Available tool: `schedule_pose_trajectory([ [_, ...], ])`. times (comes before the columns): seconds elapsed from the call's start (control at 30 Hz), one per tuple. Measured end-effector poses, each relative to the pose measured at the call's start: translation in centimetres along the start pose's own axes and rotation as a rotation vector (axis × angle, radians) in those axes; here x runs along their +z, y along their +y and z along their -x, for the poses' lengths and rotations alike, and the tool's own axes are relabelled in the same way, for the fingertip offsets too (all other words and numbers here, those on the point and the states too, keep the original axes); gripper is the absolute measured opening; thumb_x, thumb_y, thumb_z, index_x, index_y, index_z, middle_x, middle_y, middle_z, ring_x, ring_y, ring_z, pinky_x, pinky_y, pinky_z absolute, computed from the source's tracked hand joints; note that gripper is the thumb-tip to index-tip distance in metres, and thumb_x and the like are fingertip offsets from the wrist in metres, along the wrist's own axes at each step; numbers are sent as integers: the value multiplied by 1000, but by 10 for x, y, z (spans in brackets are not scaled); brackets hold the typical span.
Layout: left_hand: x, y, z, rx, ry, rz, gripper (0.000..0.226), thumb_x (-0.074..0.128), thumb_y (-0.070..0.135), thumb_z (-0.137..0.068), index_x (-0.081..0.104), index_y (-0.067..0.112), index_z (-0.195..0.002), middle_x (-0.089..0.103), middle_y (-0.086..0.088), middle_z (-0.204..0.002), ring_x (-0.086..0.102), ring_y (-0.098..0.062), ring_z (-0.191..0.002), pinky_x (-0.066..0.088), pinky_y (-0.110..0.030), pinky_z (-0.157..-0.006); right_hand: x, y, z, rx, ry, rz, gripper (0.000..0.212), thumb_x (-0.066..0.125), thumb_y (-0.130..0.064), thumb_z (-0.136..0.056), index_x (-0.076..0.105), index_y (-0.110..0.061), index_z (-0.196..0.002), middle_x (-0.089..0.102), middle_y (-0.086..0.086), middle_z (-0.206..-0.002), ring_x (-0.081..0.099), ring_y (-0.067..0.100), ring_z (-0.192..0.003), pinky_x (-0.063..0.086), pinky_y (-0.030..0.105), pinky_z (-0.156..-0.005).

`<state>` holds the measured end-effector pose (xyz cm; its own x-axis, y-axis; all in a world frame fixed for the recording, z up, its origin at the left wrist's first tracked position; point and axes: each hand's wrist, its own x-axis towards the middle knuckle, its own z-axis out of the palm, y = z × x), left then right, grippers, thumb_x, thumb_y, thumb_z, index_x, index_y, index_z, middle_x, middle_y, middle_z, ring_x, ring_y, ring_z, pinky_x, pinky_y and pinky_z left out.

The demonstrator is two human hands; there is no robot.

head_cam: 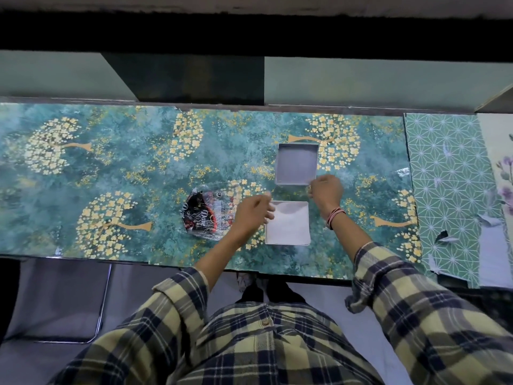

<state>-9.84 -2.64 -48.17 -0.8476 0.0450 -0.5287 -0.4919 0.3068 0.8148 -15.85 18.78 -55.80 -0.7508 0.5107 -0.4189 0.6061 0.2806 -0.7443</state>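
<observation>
An open, shallow white box (297, 163) lies on the green flowered table cover (138, 168). Nearer to me sits a flat white square lid (290, 226). My left hand (254, 213) has curled fingers at the lid's far left corner, and its thumb lies over the white surface. My right hand (326, 191), with a banded wrist, pinches at the near right corner of the open box. Left of the lid lies a crumpled black and red plastic wrapper (208, 215).
A green star-patterned sheet (449, 176) with torn patches covers the table's right end. A raised grey-green ledge (361, 81) runs along the far side. A metal-framed chair (63, 301) stands at the near left, below the table edge.
</observation>
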Motion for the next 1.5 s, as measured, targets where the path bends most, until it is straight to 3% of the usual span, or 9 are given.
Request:
schedule_pose_trajectory([
  [0.17,-17,26,-17,-308,-145,589,65,39,57,-103,61,-4,-109,73,-21,-107,71,-27,-92,60,-34,-78,-23,-22,46,-255,-60,-276,9,67,-4,-95,64,-11,-92,68,5,-76,65,14,-63,58,29,-62],
  [0.3,-19,28,-14,-288,-155,562,16,62,10,-98,66,-5,-100,71,-21,-109,69,-25,-86,61,-29,-69,-35,-11,64,-163,-159,-439,21,62,9,-92,70,-7,-104,74,10,-104,70,19,-91,61,34,-79],
  [0.47,-11,-2,-7,-194,-59,417,30,70,6,-93,67,-8,-120,75,-13,-105,72,-24,-87,61,-29,-70,-49,7,90,106,-364,-658,20,57,-4,-102,75,-3,-108,80,9,-103,74,22,-92,64,31,-77],
  [0.63,1,-21,5,-143,-31,321,25,71,2,-92,70,-3,-116,75,-9,-98,71,-20,-81,59,-25,-61,-49,34,101,57,-389,-403,31,62,-1,-98,67,3,-129,75,17,-117,72,39,-109,64,39,-82],
  [0.77,7,-36,4,-132,-1,245,32,71,0,-91,68,-6,-123,76,-19,-101,74,-30,-91,64,-43,-80,-49,36,103,-19,-338,-151,44,63,-4,-98,60,-9,-141,65,4,-81,68,25,-85,61,46,-86],
  [0.9,11,-43,2,-113,53,157,34,72,0,-91,68,-7,-124,74,-26,-103,72,-32,-92,64,-34,-76,-45,34,105,-74,-315,16,48,62,-6,-97,57,-12,-145,66,16,-87,69,31,-89,60,53,-90],
  [1.07,13,-46,-1,-107,71,122,32,71,0,-91,68,-7,-123,72,-15,-86,70,-29,-85,63,-44,-83,-45,24,111,-147,-269,133,44,62,-4,-96,62,-10,-140,63,4,-78,64,26,-80,54,35,-74],
  [1.23,10,-47,-2,-109,66,125,37,72,0,-91,66,-7,-126,73,-25,-96,73,-37,-97,63,-45,-85,-46,17,112,-173,-272,199,43,64,-6,-96,62,-7,-139,64,17,-89,65,34,-88,58,47,-85],
  [1.5,8,-48,-3,-102,66,120,38,74,2,-89,69,-1,-126,71,-12,-83,71,-28,-85,63,-46,-85,-50,14,112,-191,-265,181,48,66,-6,-96,57,-6,-143,61,8,-85,63,26,-82,55,35,-76],
])
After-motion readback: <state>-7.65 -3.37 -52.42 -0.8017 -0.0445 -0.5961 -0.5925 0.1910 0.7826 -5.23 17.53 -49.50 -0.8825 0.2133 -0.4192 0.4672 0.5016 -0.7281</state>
